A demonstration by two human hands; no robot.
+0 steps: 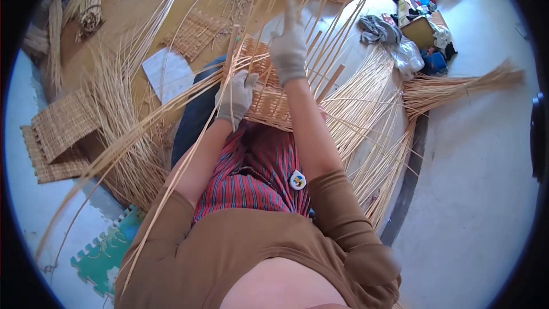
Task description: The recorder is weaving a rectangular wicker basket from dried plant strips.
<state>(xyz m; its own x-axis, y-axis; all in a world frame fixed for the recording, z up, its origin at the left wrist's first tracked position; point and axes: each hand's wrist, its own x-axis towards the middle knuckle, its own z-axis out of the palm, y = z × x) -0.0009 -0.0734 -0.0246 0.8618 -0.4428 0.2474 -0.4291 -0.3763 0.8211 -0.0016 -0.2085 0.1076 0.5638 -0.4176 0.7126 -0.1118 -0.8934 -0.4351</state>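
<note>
L grip [233, 98] holds bskt [266, 115] edge, R grip [289, 51] nr stakes [331, 82].

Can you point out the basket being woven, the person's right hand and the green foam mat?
Basket [267, 107]: head view, on its woven near side.
Right hand [289, 50]: head view, middle of the gloved hand.
Green foam mat [98, 264]: head view, on its flat top.

Basket [267, 109] lt tan, woven patt.; gloves [287, 54] off-wht; cloth [243, 195] red w/ blu stripes; top [246, 237] brn.
</note>
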